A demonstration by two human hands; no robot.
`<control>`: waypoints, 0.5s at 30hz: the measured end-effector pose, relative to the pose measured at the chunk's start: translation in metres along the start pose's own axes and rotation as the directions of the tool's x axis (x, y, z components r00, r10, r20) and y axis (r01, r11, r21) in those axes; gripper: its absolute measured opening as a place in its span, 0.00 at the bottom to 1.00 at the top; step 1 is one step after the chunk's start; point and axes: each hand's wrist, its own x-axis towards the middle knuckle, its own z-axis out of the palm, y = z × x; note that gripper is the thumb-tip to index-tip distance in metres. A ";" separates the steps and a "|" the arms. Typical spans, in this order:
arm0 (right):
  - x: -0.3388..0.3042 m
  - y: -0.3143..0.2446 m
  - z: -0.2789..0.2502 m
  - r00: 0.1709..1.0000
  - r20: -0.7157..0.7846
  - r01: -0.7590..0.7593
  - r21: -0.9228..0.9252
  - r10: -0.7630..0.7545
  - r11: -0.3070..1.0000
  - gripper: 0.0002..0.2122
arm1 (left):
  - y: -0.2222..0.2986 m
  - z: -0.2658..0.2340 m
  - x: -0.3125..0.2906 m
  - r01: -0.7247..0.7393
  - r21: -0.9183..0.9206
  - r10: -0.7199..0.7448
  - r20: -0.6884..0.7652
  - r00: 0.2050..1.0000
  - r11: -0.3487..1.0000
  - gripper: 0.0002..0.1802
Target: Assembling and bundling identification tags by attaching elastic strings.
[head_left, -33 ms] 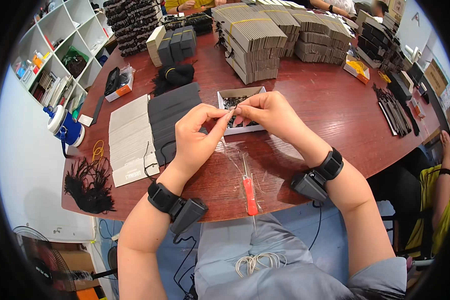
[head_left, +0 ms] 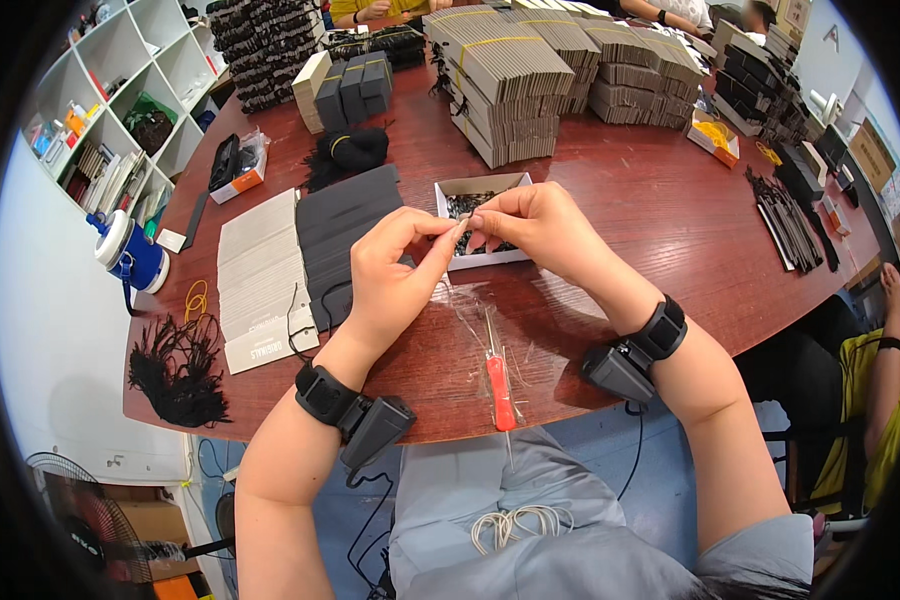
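My left hand (head_left: 402,262) and my right hand (head_left: 536,226) meet fingertip to fingertip. Each pinches thumb against forefinger; whatever small thing lies between them is too tiny to make out. Just beneath the fingers is a small white box (head_left: 490,262) of little dark pieces, partly hidden by my hands. A red-handled tool (head_left: 500,395) with a thin metal shaft lies nearer me, among clear plastic scraps. Left of my left hand are a row of overlapping beige cards (head_left: 255,270) and a row of black ones (head_left: 345,225); a black cord loops over their near end.
Banded stacks of grey cards (head_left: 510,90) rise at the far side. Bundled black cords (head_left: 175,370) lie at the left edge, near a blue and white jug (head_left: 135,255). Black strips (head_left: 785,225) lie at right. A person in yellow (head_left: 870,400) sits at the right.
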 end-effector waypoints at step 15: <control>-0.006 0.000 0.006 0.973 0.016 0.226 -0.309 -0.232 0.924 0.06 | 0.009 -0.003 0.004 0.443 -0.314 -0.393 0.211 0.895 0.840 0.05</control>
